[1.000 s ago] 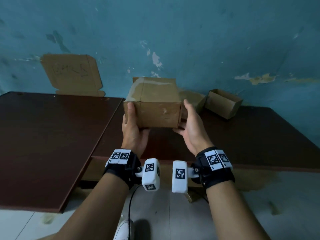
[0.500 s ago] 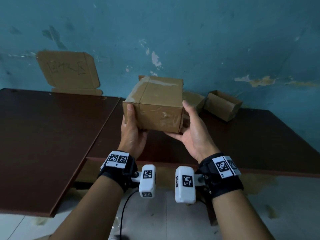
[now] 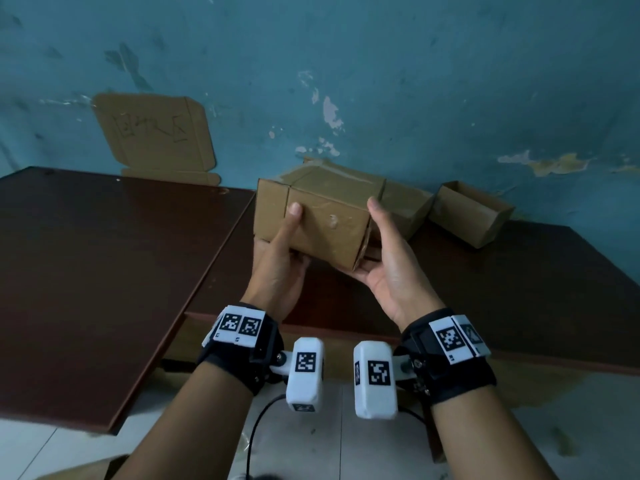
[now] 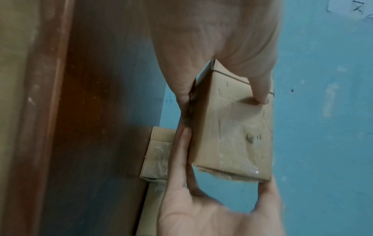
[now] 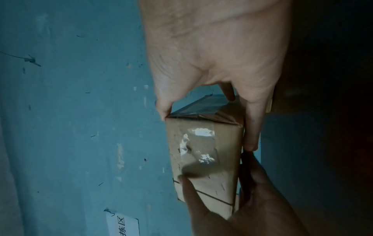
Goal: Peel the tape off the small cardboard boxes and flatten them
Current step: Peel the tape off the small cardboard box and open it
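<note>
Item: small brown cardboard box (image 3: 325,220), sealed with clear glossy tape (image 5: 198,143), held in the air above the dark brown wooden counter (image 3: 104,271), tilted so that its right end sits lower.

Left hand (image 3: 277,268): clasped on the box's left end; thumb laid on the near face, fingers hidden beneath.

Right hand (image 3: 391,268): clasped on the box's right end; thumb against the right edge, fingers underneath, as seen in the right wrist view.

Tape: seen stretched over the near face and round the right end, wrinkled and shiny.

Further stock on the counter, far right: a second taped brown cardboard box (image 3: 407,209) just behind the held one, and an open-topped brown cardboard box (image 3: 474,213) beside it.

Far left: a flattened brown cardboard sheet with handwritten characters (image 3: 156,136), leaned against the blue peeling wall (image 3: 381,64).

Both wrists are fitted with black straps carrying white marker blocks (image 3: 304,374).
</note>
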A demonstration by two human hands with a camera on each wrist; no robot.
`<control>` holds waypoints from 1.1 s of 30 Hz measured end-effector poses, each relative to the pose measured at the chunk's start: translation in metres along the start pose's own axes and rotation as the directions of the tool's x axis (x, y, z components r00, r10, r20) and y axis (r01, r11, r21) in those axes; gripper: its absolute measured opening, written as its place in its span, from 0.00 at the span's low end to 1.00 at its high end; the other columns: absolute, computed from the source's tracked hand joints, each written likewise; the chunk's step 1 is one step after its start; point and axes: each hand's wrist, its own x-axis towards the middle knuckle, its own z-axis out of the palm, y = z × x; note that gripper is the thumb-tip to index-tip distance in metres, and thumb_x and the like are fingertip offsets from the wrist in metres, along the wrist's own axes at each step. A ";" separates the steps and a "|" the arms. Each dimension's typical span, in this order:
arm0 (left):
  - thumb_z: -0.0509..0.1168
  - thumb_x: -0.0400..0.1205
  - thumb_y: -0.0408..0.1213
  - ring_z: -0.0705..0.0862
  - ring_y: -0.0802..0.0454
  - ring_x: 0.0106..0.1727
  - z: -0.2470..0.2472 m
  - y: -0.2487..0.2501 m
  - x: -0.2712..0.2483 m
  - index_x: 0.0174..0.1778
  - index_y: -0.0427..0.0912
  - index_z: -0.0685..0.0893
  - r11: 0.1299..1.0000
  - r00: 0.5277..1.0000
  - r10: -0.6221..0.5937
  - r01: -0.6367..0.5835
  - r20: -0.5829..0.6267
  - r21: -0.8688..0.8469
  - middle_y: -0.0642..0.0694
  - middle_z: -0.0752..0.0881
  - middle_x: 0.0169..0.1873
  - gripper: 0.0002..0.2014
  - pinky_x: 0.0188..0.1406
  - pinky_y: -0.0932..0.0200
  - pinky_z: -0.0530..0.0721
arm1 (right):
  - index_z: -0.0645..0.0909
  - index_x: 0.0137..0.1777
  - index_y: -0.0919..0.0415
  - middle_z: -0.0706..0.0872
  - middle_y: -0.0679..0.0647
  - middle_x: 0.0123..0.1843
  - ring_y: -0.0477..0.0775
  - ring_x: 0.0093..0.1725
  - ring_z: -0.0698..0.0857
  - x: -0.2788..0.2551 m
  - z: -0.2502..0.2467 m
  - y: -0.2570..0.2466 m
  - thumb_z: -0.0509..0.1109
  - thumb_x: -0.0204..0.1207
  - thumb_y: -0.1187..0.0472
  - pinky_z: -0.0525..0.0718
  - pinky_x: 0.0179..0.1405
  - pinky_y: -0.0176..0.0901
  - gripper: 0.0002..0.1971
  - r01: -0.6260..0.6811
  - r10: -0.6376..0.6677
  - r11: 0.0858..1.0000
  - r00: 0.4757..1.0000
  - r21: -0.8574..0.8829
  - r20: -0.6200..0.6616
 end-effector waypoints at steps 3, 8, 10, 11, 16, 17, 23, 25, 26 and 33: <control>0.74 0.89 0.40 0.87 0.38 0.77 0.004 -0.003 -0.008 0.86 0.40 0.76 0.998 0.998 -0.005 0.001 0.063 0.070 0.37 0.88 0.75 0.29 0.79 0.32 0.84 | 0.90 0.68 0.51 0.98 0.56 0.62 0.58 0.66 0.96 -0.001 0.006 0.007 0.72 0.88 0.39 0.93 0.70 0.65 0.19 -0.012 0.013 1.000 1.000 -0.019 0.012; 0.77 0.87 0.38 0.91 0.40 0.72 0.015 -0.003 -0.015 0.83 0.37 0.77 0.998 1.000 -0.026 0.027 -0.010 0.053 0.39 0.92 0.69 0.29 0.81 0.34 0.83 | 0.93 0.61 0.46 0.99 0.57 0.59 0.60 0.63 0.97 -0.005 0.008 0.010 0.71 0.87 0.34 0.94 0.66 0.62 0.18 -0.047 0.048 0.996 0.999 -0.078 0.006; 0.78 0.86 0.39 0.92 0.41 0.71 0.018 0.000 -0.016 0.82 0.38 0.77 0.998 0.999 -0.040 0.042 -0.037 0.045 0.40 0.93 0.69 0.29 0.81 0.35 0.83 | 0.92 0.62 0.44 0.99 0.57 0.58 0.60 0.61 0.98 -0.005 0.008 0.010 0.71 0.85 0.31 0.95 0.64 0.62 0.21 -0.060 0.060 0.992 0.998 -0.108 -0.008; 0.78 0.86 0.39 0.92 0.42 0.71 0.019 0.001 -0.017 0.81 0.39 0.77 0.998 0.998 -0.044 0.046 -0.042 0.050 0.41 0.93 0.68 0.29 0.80 0.35 0.84 | 0.92 0.63 0.45 0.99 0.57 0.58 0.60 0.59 0.98 -0.004 0.008 0.011 0.70 0.84 0.29 0.96 0.63 0.62 0.23 -0.067 0.065 0.989 0.998 -0.130 -0.021; 0.76 0.87 0.38 0.95 0.45 0.65 0.021 0.011 -0.017 0.78 0.40 0.82 0.995 0.997 -0.041 0.047 -0.066 0.083 0.44 0.95 0.63 0.23 0.69 0.41 0.90 | 0.74 0.86 0.51 0.82 0.53 0.82 0.55 0.78 0.85 0.001 0.009 0.018 0.73 0.60 0.15 0.87 0.78 0.61 0.58 0.014 -0.063 0.950 0.987 -0.313 -0.147; 0.76 0.87 0.38 0.94 0.44 0.66 0.020 0.013 -0.017 0.78 0.42 0.82 0.994 0.997 -0.032 0.039 -0.065 0.105 0.44 0.95 0.63 0.23 0.69 0.40 0.90 | 0.70 0.88 0.53 0.77 0.52 0.85 0.53 0.81 0.81 0.001 0.007 0.018 0.74 0.60 0.16 0.82 0.83 0.60 0.61 0.085 -0.158 0.926 0.972 -0.367 -0.174; 0.76 0.87 0.38 0.93 0.44 0.68 0.017 0.023 -0.021 0.79 0.48 0.84 0.972 0.999 0.053 -0.050 -0.005 0.229 0.44 0.94 0.66 0.23 0.77 0.36 0.87 | 0.69 0.92 0.47 0.77 0.38 0.85 0.39 0.83 0.77 -0.005 0.001 0.018 0.72 0.87 0.38 0.75 0.84 0.42 0.36 0.393 -0.452 0.785 0.892 -0.478 -0.009; 0.76 0.87 0.38 0.93 0.46 0.68 0.020 0.023 -0.024 0.79 0.49 0.84 0.966 0.997 0.070 -0.075 0.025 0.247 0.44 0.94 0.67 0.23 0.75 0.41 0.88 | 0.75 0.89 0.47 0.84 0.43 0.83 0.42 0.82 0.82 -0.007 0.004 0.019 0.69 0.85 0.34 0.80 0.83 0.47 0.35 0.406 -0.464 0.773 0.886 -0.488 0.001; 0.77 0.87 0.38 0.94 0.47 0.66 0.021 0.023 -0.025 0.79 0.50 0.84 0.962 0.996 0.081 -0.085 0.027 0.259 0.44 0.94 0.67 0.24 0.72 0.43 0.90 | 0.78 0.86 0.48 0.86 0.45 0.80 0.41 0.79 0.84 -0.009 0.005 0.019 0.69 0.85 0.34 0.83 0.79 0.46 0.33 0.405 -0.459 0.771 0.888 -0.492 0.011; 0.75 0.88 0.34 0.93 0.48 0.67 0.024 0.020 -0.031 0.85 0.53 0.77 0.935 0.990 0.111 -0.135 0.090 0.327 0.47 0.92 0.68 0.29 0.71 0.43 0.92 | 0.79 0.78 0.46 0.89 0.41 0.71 0.36 0.69 0.88 -0.015 0.004 0.019 0.81 0.84 0.43 0.87 0.66 0.34 0.26 0.372 -0.422 0.765 0.906 -0.525 0.028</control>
